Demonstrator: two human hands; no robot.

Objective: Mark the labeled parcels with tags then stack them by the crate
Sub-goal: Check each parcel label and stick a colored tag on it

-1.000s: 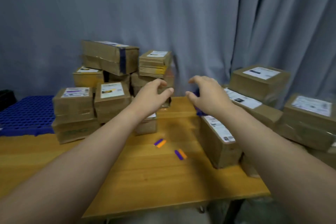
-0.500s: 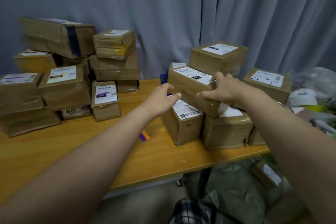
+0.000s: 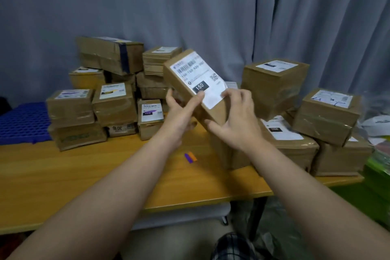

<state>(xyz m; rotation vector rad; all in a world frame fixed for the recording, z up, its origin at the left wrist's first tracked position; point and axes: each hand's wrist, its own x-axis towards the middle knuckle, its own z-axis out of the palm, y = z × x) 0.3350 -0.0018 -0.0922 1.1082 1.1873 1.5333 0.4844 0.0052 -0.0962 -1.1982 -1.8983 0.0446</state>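
A long cardboard parcel (image 3: 185,74) with a white label reading 150 is tilted in the air above the wooden table (image 3: 84,175). My left hand (image 3: 179,114) grips its left side, thumb across the label. My right hand (image 3: 234,118) holds its near end, fingers on the label's edge and thumb under the box. A small purple-and-orange tag (image 3: 190,157) lies on the table below my hands. The blue crate (image 3: 23,122) lies at the far left of the table.
A stack of labeled parcels (image 3: 114,99) stands beside the crate at the back left. More labeled parcels (image 3: 274,86) sit at the table's right end. Grey curtains hang behind. Bags and green items (image 3: 377,175) lie past the right edge.
Both hands took hold of the long parcel on the right pile and lifted it off, tilting its label toward me. The view swung back toward the left.
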